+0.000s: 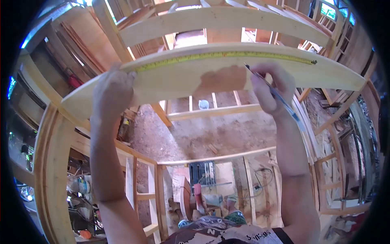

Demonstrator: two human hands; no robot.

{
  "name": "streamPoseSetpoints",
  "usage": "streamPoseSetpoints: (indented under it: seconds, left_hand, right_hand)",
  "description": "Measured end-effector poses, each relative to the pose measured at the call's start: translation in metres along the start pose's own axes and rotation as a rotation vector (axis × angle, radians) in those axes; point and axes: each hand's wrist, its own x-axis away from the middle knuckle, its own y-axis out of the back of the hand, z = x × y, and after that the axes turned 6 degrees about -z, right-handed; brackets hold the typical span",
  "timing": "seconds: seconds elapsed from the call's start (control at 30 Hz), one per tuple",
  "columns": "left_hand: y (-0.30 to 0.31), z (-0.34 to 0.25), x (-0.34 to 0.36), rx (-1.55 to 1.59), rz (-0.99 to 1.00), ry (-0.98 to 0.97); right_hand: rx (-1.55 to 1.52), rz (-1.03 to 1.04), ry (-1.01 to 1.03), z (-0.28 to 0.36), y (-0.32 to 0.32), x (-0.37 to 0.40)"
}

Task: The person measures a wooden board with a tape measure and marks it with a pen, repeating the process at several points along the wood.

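Observation:
A long pale wooden board [166, 79] spans the upper view in front of me. Along its upper part stretches a yellow tape measure [187, 58], its blade running from my left hand to a dark end at the right. My left hand [113, 89] is closed at the tape's left end, over the board; the tape's case is hidden behind the fingers. In my right hand [274, 85] is a slim clear-blue pen [278, 96], pinched between thumb and fingers. Its dark tip points up-left, just below the tape. A brownish patch, perhaps shadow, marks the board beside that hand.
Timber framing surrounds me, with a crossbeam [223, 24] beyond the board and a thick post [53, 175] at left. Below are a lower rail [219, 159], a white cup-like container [204, 104], a red-handled tool [198, 195] and a black cable [260, 183].

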Motion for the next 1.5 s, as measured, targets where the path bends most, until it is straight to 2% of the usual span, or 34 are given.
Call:
streamPoseSetpoints:
  seconds: [0.03,0.07,0.13,0.27,0.37,0.43,0.5,0.67,0.73,0.87,0.93,1.1,1.2,1.5]
  left_hand:
    - [0.002,0.000,0.000,-0.028,0.015,-0.075]
    - [0.000,0.001,-0.001,-0.016,0.030,-0.069]
    - [0.000,0.003,-0.001,-0.010,-0.032,-0.151]
    - [0.006,-0.005,-0.001,0.024,0.036,-0.041]
    - [-0.002,0.003,0.003,-0.014,-0.060,-0.143]
    - [-0.007,0.002,0.000,0.022,-0.048,0.076]
    - [-0.001,-0.003,-0.001,0.013,-0.009,0.080]
    - [0.003,-0.006,-0.002,0.046,0.023,0.051]
    - [0.004,-0.008,-0.003,0.076,0.061,0.144]
    - [0.008,-0.008,-0.006,0.050,0.151,0.150]
    - [0.002,0.002,-0.003,0.132,0.073,0.066]
    - [0.009,-0.007,-0.004,0.095,0.109,0.089]
    - [0.007,-0.009,-0.005,0.120,0.075,0.077]
    - [0.002,-0.005,-0.001,0.050,0.016,0.063]
  right_hand:
    - [-0.014,0.002,0.074,-0.003,-0.009,-0.006]
    - [-0.031,0.001,0.153,-0.007,-0.017,-0.011]
    - [-0.045,0.002,0.150,-0.013,-0.033,-0.016]
    - [-0.048,-0.025,0.157,-0.020,-0.048,-0.011]
    - [-0.037,-0.043,0.247,-0.024,-0.056,-0.011]
    - [-0.020,-0.046,0.275,-0.029,-0.058,-0.009]
    - [0.017,-0.055,0.371,-0.031,-0.057,-0.012]
    - [0.028,-0.087,0.444,-0.036,-0.061,-0.017]
    - [0.044,-0.099,0.450,-0.039,-0.063,-0.017]
    - [0.037,-0.108,0.477,-0.047,-0.066,-0.017]
    - [0.021,-0.133,0.517,-0.051,-0.067,-0.018]
    - [0.108,-0.161,0.678,-0.059,-0.069,-0.021]
    - [0.073,-0.237,0.656,-0.057,-0.075,-0.021]
    - [0.108,-0.226,0.732,-0.064,-0.075,-0.023]
